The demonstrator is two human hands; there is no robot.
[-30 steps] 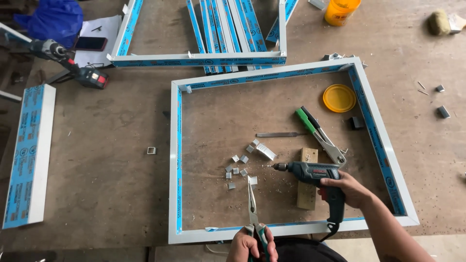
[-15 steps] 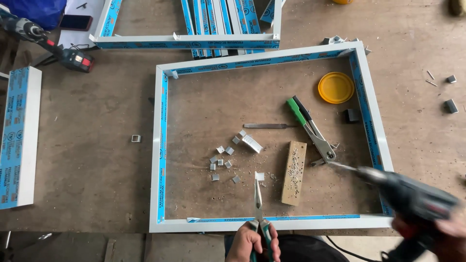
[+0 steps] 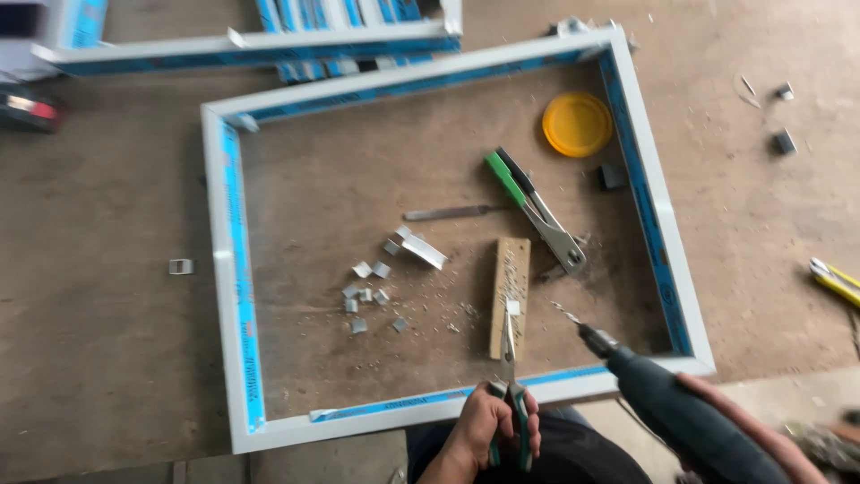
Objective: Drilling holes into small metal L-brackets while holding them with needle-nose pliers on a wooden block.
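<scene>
Covering brown workbench (image 3: 107, 358): metal shavings (image 3: 439, 314)

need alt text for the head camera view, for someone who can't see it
A left hand grips pliers holding a small metal clip on a wooden block, while the right hand aims a drill at it, inside a white frame on a workbench.

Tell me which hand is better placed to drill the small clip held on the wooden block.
Right, probably: the right hand holds the drill, bit aimed toward the wooden block. The left hand is occupied holding pliers at the clip.
</scene>
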